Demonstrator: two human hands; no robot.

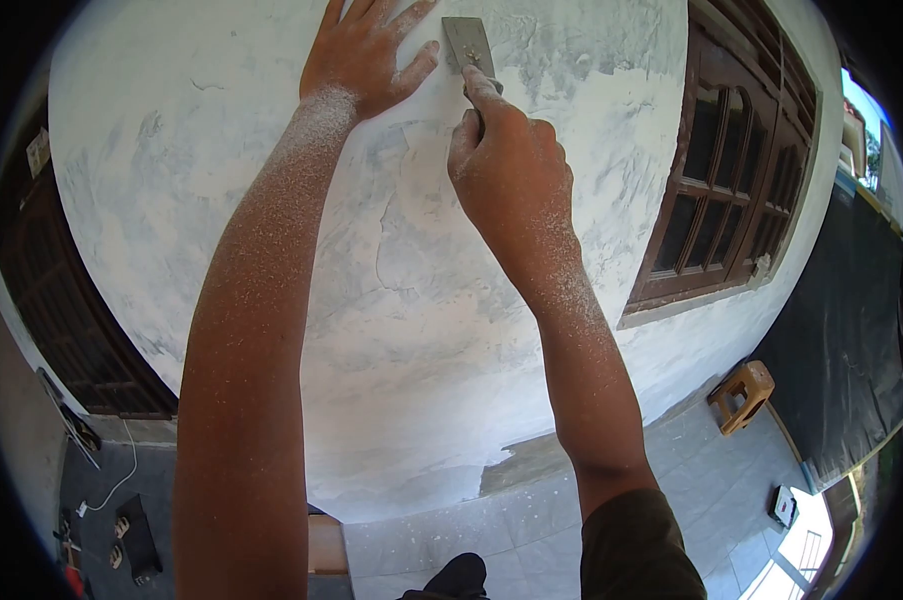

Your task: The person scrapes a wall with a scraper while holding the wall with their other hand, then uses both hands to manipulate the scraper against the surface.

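Note:
Dusted with white powder, my right hand (pixel 511 150) grips the handle of a putty knife (pixel 465 40), its index finger stretched along toward the blade. The flat metal blade points up and lies against or very near the wall (pixel 441 330), which is patchy white and grey. My left hand (pixel 366 55) is to the left of the knife, spread with its thumb out, and seems to rest on the wall. The tips of its fingers run out of the top of the view. A thin crack line shows in the coating below the hands.
A brown wooden window (pixel 726 150) is set in the wall at right, another dark wooden frame (pixel 51 280) at left. On the tiled floor (pixel 511 545) at lower right stands a small tan stool (pixel 741 397) beside a black sheet (pixel 831 320). A white cable (pixel 131 460) lies at lower left.

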